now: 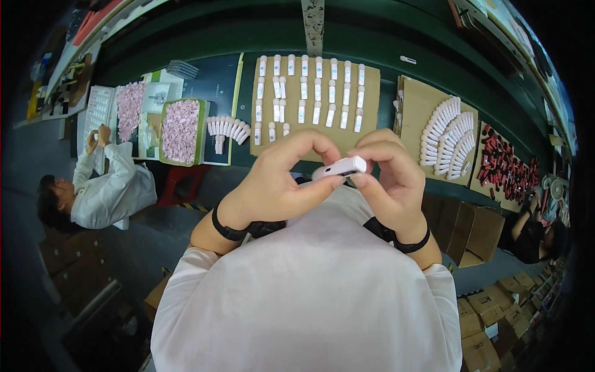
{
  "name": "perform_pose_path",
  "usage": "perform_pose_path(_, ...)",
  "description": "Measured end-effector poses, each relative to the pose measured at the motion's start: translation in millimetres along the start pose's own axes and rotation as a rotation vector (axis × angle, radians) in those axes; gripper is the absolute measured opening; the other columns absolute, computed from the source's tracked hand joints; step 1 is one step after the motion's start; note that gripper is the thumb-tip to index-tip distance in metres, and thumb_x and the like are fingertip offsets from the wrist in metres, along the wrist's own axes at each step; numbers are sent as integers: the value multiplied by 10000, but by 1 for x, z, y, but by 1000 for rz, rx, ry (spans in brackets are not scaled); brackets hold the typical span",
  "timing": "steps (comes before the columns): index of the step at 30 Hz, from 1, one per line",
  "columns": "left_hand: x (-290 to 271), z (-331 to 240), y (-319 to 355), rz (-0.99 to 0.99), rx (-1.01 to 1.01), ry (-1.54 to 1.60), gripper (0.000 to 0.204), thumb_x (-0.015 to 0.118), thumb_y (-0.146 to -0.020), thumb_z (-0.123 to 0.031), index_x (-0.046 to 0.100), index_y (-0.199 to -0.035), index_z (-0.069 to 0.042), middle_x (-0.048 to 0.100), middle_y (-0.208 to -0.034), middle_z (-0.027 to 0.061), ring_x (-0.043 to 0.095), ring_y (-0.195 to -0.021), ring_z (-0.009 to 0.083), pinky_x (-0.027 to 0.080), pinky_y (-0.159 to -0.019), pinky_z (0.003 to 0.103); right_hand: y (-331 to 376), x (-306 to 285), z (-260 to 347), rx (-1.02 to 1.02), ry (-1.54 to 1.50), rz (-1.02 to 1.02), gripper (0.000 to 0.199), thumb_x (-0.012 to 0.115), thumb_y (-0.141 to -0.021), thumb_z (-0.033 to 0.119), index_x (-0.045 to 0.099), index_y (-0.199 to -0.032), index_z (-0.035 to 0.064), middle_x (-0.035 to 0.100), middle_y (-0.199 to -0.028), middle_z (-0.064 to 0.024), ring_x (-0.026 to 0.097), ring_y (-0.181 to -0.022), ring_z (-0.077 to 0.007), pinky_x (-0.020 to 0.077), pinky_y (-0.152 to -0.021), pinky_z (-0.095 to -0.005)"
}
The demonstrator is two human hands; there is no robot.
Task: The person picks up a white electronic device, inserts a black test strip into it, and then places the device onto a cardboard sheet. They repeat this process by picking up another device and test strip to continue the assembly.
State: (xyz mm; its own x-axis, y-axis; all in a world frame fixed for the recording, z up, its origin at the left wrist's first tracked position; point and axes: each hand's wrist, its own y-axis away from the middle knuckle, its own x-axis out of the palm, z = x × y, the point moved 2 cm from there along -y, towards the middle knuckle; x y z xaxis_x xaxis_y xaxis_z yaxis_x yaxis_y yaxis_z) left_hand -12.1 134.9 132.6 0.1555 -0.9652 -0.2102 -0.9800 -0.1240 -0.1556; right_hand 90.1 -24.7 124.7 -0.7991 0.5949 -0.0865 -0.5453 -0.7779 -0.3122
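A small white handheld device [339, 166] with a rounded head and a dark opening along its side is held up before my chest. My left hand [286, 177] is closed, pinching its rounded end between thumb and fingers. From the other side, my right hand [393, 180] is closed on the squared end, thumb below and fingertips above. Beyond my hands lies a brown board [365, 93] bearing several similar white devices [318, 90] in rows. Both my wrists wear black bands.
Left of the board, more devices [228, 128] fan out beside a green-rimmed bin [201, 149] of pale pink parts. On the right, a second board [412, 111] holds fanned devices, past which lie red-and-black pieces [505, 164]. Co-workers [102, 192] sit at both sides. An open carton [474, 232] stands right.
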Motion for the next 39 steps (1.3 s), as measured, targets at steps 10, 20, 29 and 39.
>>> perform_pose_path(10, 14, 33, -6, 1, -393, 537, 122, 619, -896, -96, 522, -857, -33, 616, -827, 17, 562, -795, 77, 456, -739, 248, -17, 10, -28, 396, -334, -51, 182, 513, -951, 76, 636, -1053, -13, 585, -903, -18, 490, -755, -73, 402, -665, -209)
perform_pose_path(20, 17, 35, -4, -7, -361, 577, 135, 614, -909, -111, 518, -852, -34, 620, -808, 19, 562, -770, 69, 453, -707, 238, -14, 11, -32, 425, -359, -60, 186, 539, -949, 123, 646, -1038, 1, 603, -849, 1, 483, -719, -66, 402, -648, -209)
perform_pose_path(29, 13, 34, -5, 1, -401, 594, 117, 616, -903, -98, 530, -880, -22, 622, -860, 36, 567, -762, 70, 458, -683, 230, -17, 11, -35, 448, -389, -32, 191, 545, -947, 131, 634, -1057, 2, 605, -865, 3, 486, -728, -64, 398, -653, -203)
perform_pose_path(39, -13, 98, 22, -322, -392, 606, 170, 677, -841, -79, 574, -961, -16, 614, -893, 40, 597, -829, 103, 474, -733, 231, -7, 20, -61, 338, -78, 17, 194, 565, -928, 47, 591, -1110, -13, 573, -936, -5, 509, -836, -60, 402, -745, -188)
